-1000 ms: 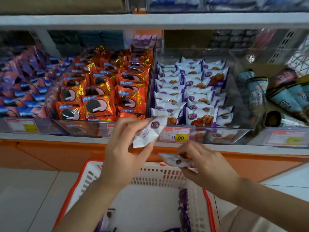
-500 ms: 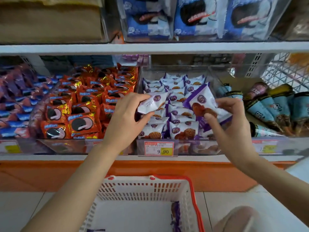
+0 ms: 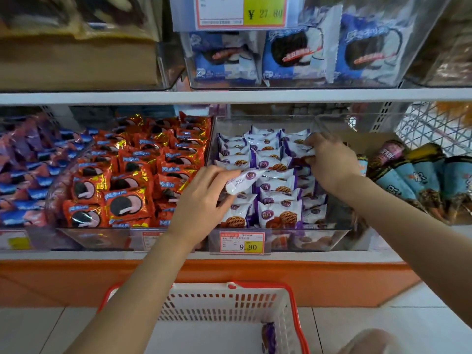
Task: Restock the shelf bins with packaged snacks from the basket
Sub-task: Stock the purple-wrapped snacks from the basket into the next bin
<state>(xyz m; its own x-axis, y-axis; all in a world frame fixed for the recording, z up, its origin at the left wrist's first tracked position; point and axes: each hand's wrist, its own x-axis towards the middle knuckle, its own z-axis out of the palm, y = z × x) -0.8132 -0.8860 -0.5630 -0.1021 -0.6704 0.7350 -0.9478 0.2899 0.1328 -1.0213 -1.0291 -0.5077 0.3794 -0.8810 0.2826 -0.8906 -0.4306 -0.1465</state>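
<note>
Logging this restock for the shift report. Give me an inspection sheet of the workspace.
Surface: white shelf.
Job's things: middle bin stocked with white-purple snacks; basket below holds a purple packet.
Clutter: nothing seen.
Hands: left hand holds a pack over the bin; right hand pinches a second pack at the bin's back right.
Cables: nothing seen.
Surroundings: red packs left, cones right, price tag on the bin front.

A white-and-purple foil snack packet (image 3: 242, 180), pinched in the left grip (image 3: 201, 200), tilts over the front rows of upright matching packets (image 3: 278, 215) in the clear plastic shelf bin (image 3: 319, 240). The right grip (image 3: 332, 162) holds a second packet (image 3: 300, 150) farther back. One purple packet (image 3: 269, 337) lies in the white red-rimmed basket (image 3: 222, 302) below.
</note>
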